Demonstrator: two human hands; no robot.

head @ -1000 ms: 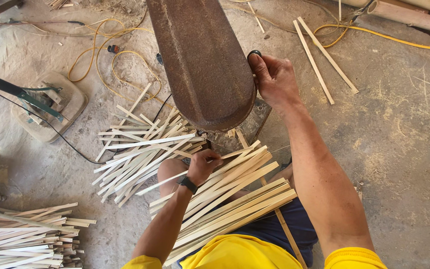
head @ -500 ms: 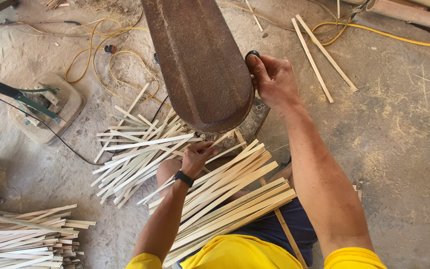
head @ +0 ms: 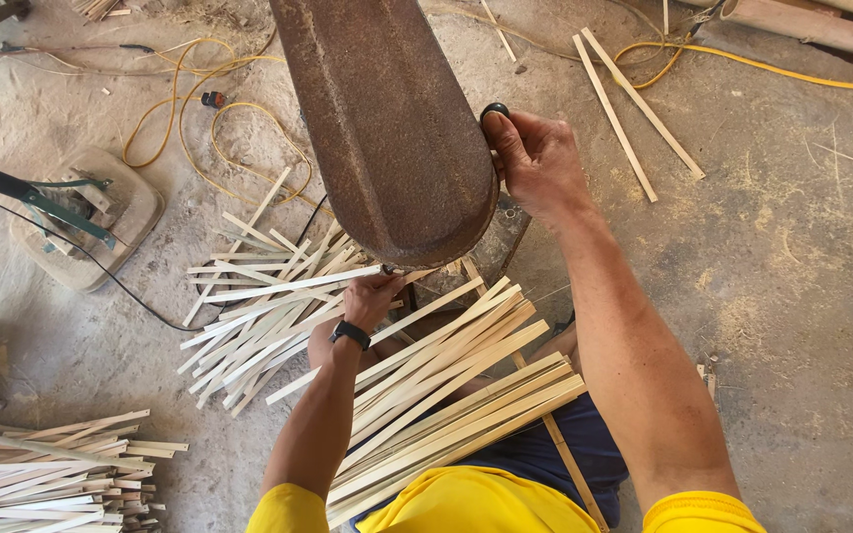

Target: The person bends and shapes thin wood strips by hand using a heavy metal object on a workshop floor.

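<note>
A large rusty brown metal machine cover [head: 387,128] stood over the floor. Below it, long pale wooden strips [head: 446,385] lay across the person's lap. The right hand [head: 537,163] gripped a small black knob [head: 494,111] beside the cover. The left hand [head: 372,296] pinched one pale strip [head: 288,286] under the cover's lower edge.

Yellow short sleeves, blk wristband on left wrist [head: 350,334], dk blue trousers.
</note>
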